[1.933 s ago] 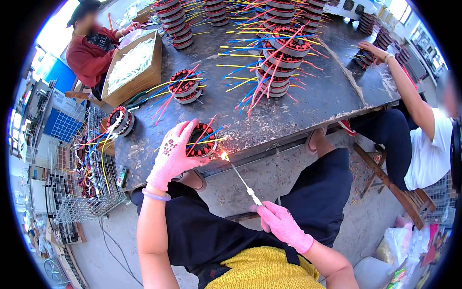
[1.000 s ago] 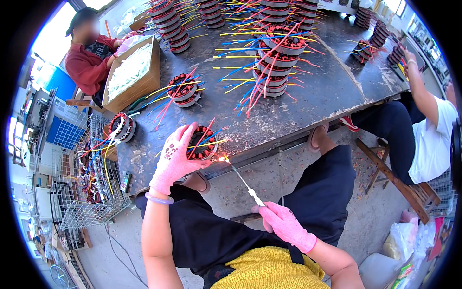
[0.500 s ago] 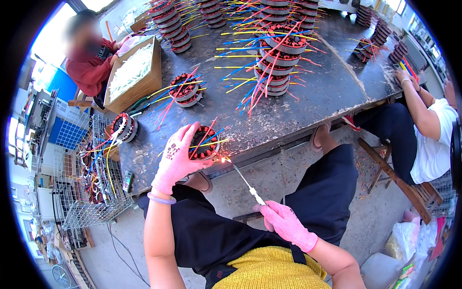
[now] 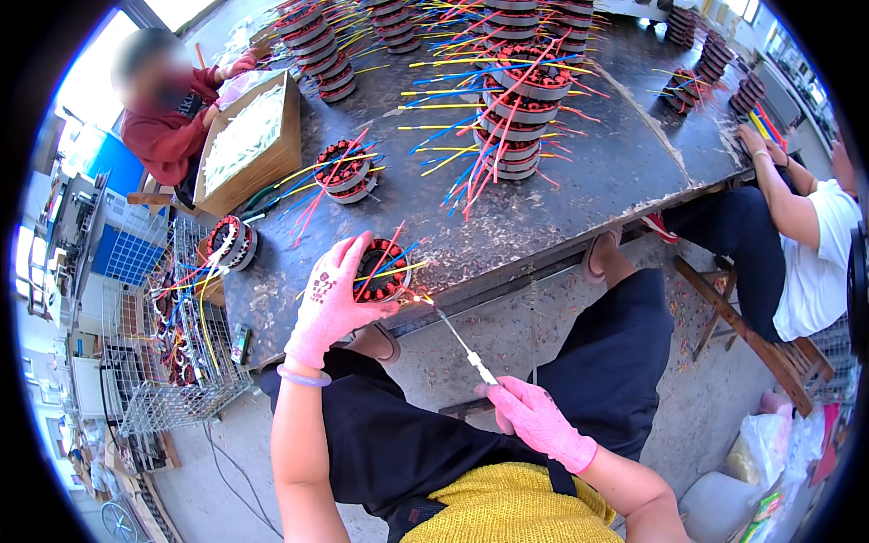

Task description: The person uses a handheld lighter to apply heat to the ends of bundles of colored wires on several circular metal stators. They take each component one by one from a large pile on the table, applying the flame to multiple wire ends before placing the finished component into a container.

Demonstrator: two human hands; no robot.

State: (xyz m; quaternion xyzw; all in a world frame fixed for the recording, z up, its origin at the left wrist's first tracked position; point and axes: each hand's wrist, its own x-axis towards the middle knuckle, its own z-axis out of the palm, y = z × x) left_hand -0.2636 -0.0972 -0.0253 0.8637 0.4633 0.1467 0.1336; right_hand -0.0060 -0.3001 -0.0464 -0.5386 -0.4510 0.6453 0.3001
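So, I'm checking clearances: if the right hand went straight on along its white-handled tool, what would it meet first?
Beyond the small flame near the tip of the white-handled tool, the right hand would likely first meet the wired ring in the left hand; depth is unclear.

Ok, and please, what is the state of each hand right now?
Left hand: closed around the side of a wire-wound ring, holding it.
Right hand: closed, holding a thin, partly white tool.
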